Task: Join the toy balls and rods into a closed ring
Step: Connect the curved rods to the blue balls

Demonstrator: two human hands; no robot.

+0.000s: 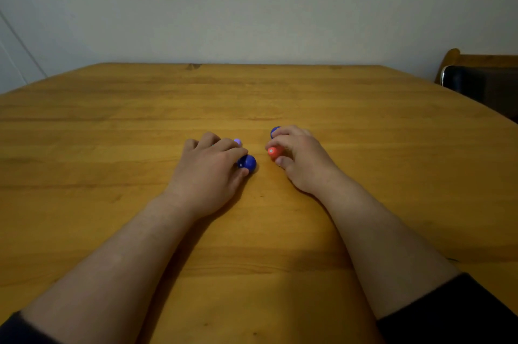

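My left hand lies on the wooden table, thumb and forefinger closed on a dark blue ball. A pale purple piece peeks out behind its fingers. My right hand grips an orange-red rod whose end, with a pale dot, points left toward the blue ball across a small gap. Another blue ball shows at the far side of the right hand's fingers. How the pieces under the hands connect is hidden.
A wooden chair with a dark cushion stands past the table's right edge. A pale wall rises behind the far edge.
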